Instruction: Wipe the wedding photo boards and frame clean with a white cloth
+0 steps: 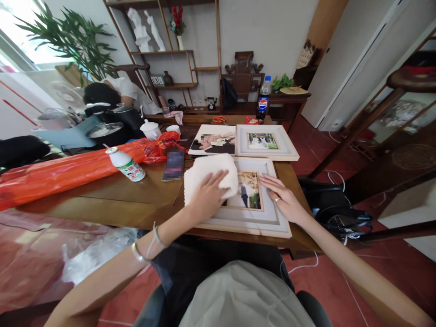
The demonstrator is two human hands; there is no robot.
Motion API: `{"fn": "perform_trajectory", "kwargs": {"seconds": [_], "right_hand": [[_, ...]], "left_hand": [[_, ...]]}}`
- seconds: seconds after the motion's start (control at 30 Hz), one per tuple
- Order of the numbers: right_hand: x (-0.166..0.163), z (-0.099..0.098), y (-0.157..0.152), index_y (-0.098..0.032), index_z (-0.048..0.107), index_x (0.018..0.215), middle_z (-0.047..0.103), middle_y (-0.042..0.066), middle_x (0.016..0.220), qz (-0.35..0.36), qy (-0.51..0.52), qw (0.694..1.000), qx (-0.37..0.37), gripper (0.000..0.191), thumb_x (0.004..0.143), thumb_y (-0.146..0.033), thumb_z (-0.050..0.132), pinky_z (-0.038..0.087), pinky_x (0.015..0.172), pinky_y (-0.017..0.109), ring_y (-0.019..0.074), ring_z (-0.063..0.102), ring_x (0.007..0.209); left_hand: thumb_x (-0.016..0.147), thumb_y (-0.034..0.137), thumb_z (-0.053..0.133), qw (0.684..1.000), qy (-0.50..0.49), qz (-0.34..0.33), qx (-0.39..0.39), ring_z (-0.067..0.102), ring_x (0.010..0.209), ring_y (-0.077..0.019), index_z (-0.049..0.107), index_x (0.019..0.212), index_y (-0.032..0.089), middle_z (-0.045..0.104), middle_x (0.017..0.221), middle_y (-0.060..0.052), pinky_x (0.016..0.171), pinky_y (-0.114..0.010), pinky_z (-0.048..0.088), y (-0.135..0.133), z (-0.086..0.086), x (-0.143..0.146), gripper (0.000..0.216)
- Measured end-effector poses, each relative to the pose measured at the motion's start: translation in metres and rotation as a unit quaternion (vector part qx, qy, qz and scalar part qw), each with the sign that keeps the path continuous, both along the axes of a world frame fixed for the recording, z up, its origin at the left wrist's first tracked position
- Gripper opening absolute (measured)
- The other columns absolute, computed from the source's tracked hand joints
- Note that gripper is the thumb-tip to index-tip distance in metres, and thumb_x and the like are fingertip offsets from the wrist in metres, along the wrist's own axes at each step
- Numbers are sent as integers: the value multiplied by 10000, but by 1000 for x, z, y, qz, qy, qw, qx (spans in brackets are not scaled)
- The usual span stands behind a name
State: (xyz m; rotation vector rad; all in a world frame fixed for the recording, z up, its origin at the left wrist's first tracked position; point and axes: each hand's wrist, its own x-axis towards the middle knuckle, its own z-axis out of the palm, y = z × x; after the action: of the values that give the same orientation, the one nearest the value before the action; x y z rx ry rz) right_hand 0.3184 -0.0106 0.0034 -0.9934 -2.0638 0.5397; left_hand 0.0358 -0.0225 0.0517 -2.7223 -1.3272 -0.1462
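We see the left hand (208,198) pressing a white cloth (207,177) flat on a framed photo (250,200) at the bench (150,195) edge | right hand (284,197) open (fingers spread) on the frame's mat | second frame (265,141) lies just behind.

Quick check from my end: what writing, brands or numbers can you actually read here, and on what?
"pepsi" logo on the cola bottle at the table's far edge.
Small white bottle: label print too small to read.
Shelf number blocks: blurred, unreadable.
Phone screen: blurred.
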Motion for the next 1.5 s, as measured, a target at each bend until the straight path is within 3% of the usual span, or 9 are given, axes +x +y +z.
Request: {"fn": "perform_trajectory", "kwargs": {"seconds": [0.13, 0.23, 0.33, 0.57, 0.67, 1.07, 1.2, 1.3, 1.5], "right_hand": [[0, -1, 1, -312, 561, 1300, 543, 11, 1370, 1, 5, 1000, 5, 436, 917, -175, 405, 309, 1119, 572, 250, 384, 1351], [1, -2, 2, -318, 559, 1300, 541, 7, 1371, 1, 5, 1000, 2, 431, 921, -183, 407, 311, 1118, 574, 250, 383, 1352], [0, -2, 2, -326, 560, 1298, 539, 3, 1374, 3, 9, 1000, 1, 426, 924, -189, 408, 311, 1119, 569, 245, 386, 1349], [-1, -1, 0, -317, 562, 1297, 540, 16, 1373, -8, 7, 1000, -8, 429, 917, -188, 411, 294, 1129, 561, 237, 387, 1349], [-2, -1, 0, -326, 565, 1293, 539, 8, 1373, -8, 8, 1000, -6, 439, 909, -178, 413, 299, 1129, 556, 236, 390, 1347], [1, -3, 2, -312, 554, 1306, 537, 13, 1377, 1, -2, 1000, 7, 436, 920, -174, 404, 300, 1124, 567, 244, 373, 1356], [1, -3, 2, -319, 538, 1319, 523, 5, 1389, 0, -4, 1000, 4, 453, 919, -160, 397, 299, 1126, 561, 236, 363, 1362], [0, -3, 2, -321, 541, 1317, 530, 6, 1383, 3, 4, 1000, 8, 459, 910, -159, 404, 312, 1121, 556, 236, 381, 1352], [-1, -1, 1, -328, 570, 1286, 546, 5, 1367, -12, 8, 1000, -4, 452, 897, -161, 411, 303, 1131, 544, 231, 394, 1344]], "left_hand": [[939, 247, 436, 999, -12, 34, 41, 242, 1420, -296, 597, 1190, 117, 250, 1546, -149, 1128, -454, 258, 55, -1, 2, 326], [932, 233, 451, 999, 22, 13, 37, 282, 1404, -302, 617, 1170, 131, 287, 1533, -147, 1110, -457, 284, 64, 3, 11, 307], [917, 198, 463, 998, 61, -10, 22, 389, 1345, -317, 645, 1139, 150, 377, 1481, -173, 1050, -470, 359, 36, 11, 22, 291], [894, 230, 512, 989, 67, -118, -63, 436, 1313, -319, 699, 1022, 197, 416, 1460, -154, 995, -459, 411, -87, 30, 28, 228], [879, 268, 554, 989, 32, -128, -63, 367, 1361, -314, 707, 981, 212, 353, 1505, -121, 1058, -470, 348, -99, 26, 24, 192], [914, 288, 499, 999, 11, -19, 43, 142, 1439, -340, 647, 1142, 164, 188, 1568, -131, 1128, -550, 198, 55, -7, 31, 299], [914, 289, 500, 998, 44, -23, 46, 213, 1415, -369, 640, 1164, 172, 259, 1544, -143, 1099, -569, 246, 69, -3, 44, 309], [906, 234, 487, 995, 79, -46, 33, 353, 1349, -376, 644, 1156, 173, 363, 1487, -168, 1039, -538, 346, 40, 7, 49, 301], [874, 276, 521, 984, 83, -147, -51, 484, 1259, -345, 692, 1033, 196, 473, 1411, -163, 941, -436, 447, -78, 33, 55, 246]]}}
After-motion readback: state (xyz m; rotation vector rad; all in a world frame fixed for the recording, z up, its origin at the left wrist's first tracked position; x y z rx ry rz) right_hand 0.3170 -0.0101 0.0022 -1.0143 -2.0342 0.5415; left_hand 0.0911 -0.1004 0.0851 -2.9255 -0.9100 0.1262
